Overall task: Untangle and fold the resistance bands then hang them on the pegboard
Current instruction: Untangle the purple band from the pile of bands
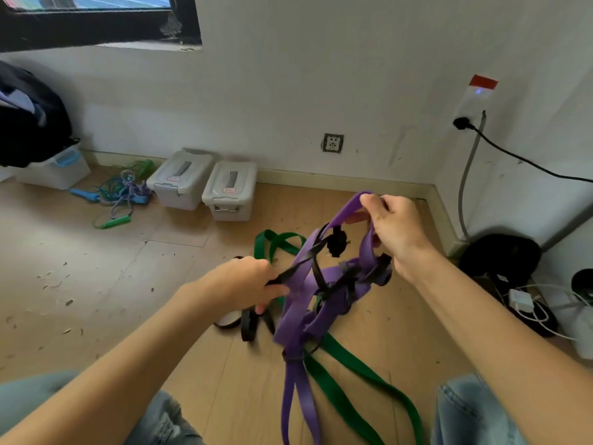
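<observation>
the person sits on the wooden floor [96,284] with a knot of bands lifted between both hands. the right hand [394,232] pinches the top loop of the purple band [298,316] between thumb and fingers, its grip closed on that loop and holding it high. the left hand [247,281] is closed around a thin black strap [313,255] that runs into the middle of the tangle, and seems to be drawing it sideways. the purple band hangs down from the right hand, crosses itself several times in the middle, and its long tails reach the floor between the knees. the green band [353,367] lies on the floor under and behind the knot, one loop showing past the left hand and a long run trailing toward the right knee; whether it is threaded through the purple one i cannot tell. this looks like an early stage of the untangling, with nothing folded and no pegboard in view. the main risk is that pulling the black strap sideways while the purple loop is held taut cinches the crossings tighter instead of freeing them. a stretched band could also slip from the pinch and snap back at the hands. the green band may drag along and add a fresh twist if it is caught underneath, and the trailing tails could snag on a knee.
</observation>
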